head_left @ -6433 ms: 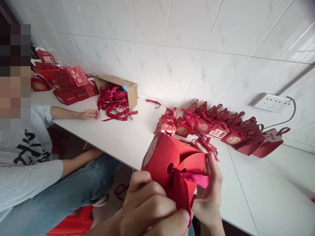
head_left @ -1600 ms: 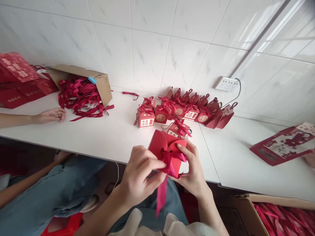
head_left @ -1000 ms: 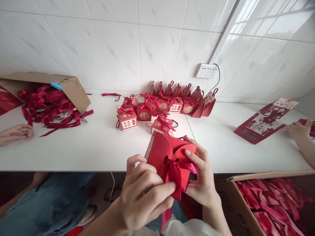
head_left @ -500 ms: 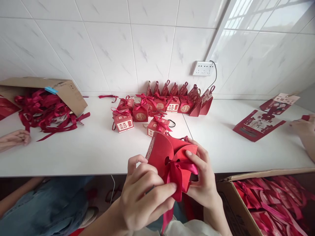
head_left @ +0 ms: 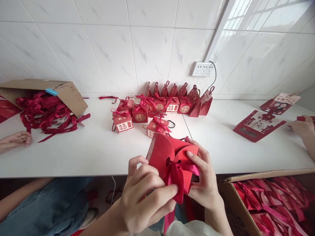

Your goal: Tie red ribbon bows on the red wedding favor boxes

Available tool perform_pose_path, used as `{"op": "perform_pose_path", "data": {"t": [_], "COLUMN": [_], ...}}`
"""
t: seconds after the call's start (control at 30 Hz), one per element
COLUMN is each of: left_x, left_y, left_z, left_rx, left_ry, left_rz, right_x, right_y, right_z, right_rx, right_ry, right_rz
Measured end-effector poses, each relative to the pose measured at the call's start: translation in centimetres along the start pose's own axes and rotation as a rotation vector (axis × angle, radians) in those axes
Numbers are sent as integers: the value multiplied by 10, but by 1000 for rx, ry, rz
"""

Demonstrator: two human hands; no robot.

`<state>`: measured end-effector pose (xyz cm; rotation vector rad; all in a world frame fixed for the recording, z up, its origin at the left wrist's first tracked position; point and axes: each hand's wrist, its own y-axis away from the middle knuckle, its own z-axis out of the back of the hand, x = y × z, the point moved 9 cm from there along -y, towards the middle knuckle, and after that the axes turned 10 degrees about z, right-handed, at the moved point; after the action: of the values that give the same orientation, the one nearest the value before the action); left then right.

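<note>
A red paper gift box [head_left: 159, 150] is held up in front of me, past the near edge of the white table. Its curved top flaps overlap, and a crimson ribbon [head_left: 176, 170] passes through a hole in them, one tail hanging down. My left hand [head_left: 147, 193] pinches the ribbon with the fingertips against the box's near side. From the right, my right hand [head_left: 203, 177] grips the box, its thumb lying on a flap near the ribbon. The palm side of both hands is hidden. Just beyond stands a small red box with a bow [head_left: 158, 126].
Several finished red boxes [head_left: 140, 113] stand by the tiled wall. A tipped cardboard carton [head_left: 73, 98] spills ribbons at left, near another person's hand [head_left: 16, 141]. At right are flat red bags [head_left: 258, 126], another person's hand [head_left: 304, 127] and an open carton [head_left: 228, 196] of red boxes.
My hands and the box stay nearly in place. The hand of the person at right now shows more of a red item in it.
</note>
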<state>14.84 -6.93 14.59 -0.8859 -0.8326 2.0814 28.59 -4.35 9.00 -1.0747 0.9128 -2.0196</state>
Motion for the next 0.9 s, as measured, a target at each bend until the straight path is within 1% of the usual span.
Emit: {"op": "perform_pose_path", "data": {"t": [0.23, 0.3, 0.37, 0.4, 0.43, 0.47, 0.5, 0.53, 0.57, 0.6, 0.67, 0.7, 0.73, 0.77, 0.8, 0.9], "left_x": [-4, 5, 31, 49, 68, 85, 98, 107, 109, 106, 89, 78, 68, 60, 54, 50], "left_y": [-2, -2, -2, -1, 1, 3, 5, 7, 9, 12, 20, 24, 29, 32, 36, 44], "left_z": [0, 0, -4, -11, -22, -39, -59, -82, -106, -130, -175, -194, -212, -227, -240, -269], "left_rx": [-12, -37, -77, -74, -50, 16, 101, 189, 277, 362, 518, 580, 625, 648, 654, 621], "left_ry": [31, 115, 183, 176, 141, 80, 38, 28, 45, 85, 190, 238, 273, 292, 293, 213], "left_rz": [13, 44, 164, 250, 342, 412, 453, 468, 454, 424, 339, 298, 262, 231, 200, 126], "right_x": [1, 1, 0, -3, -7, -11, -16, -21, -26, -29, -31, -30, -29, -28, -26, -19], "right_y": [0, 1, 9, 16, 26, 40, 56, 73, 93, 114, 161, 183, 201, 213, 220, 221], "right_z": [0, 2, 6, 9, 14, 22, 35, 53, 74, 98, 141, 156, 165, 169, 170, 166], "right_rx": [1, 18, 103, 170, 241, 290, 286, 214, 75, -117, -554, -735, -866, -942, -971, -935], "right_ry": [-12, 32, 117, 163, 200, 217, 205, 164, 101, 29, -112, -180, -254, -335, -420, -596], "right_rz": [5, -16, -82, -141, -222, -321, -433, -552, -667, -770, -923, -983, -1030, -1065, -1086, -1079]}}
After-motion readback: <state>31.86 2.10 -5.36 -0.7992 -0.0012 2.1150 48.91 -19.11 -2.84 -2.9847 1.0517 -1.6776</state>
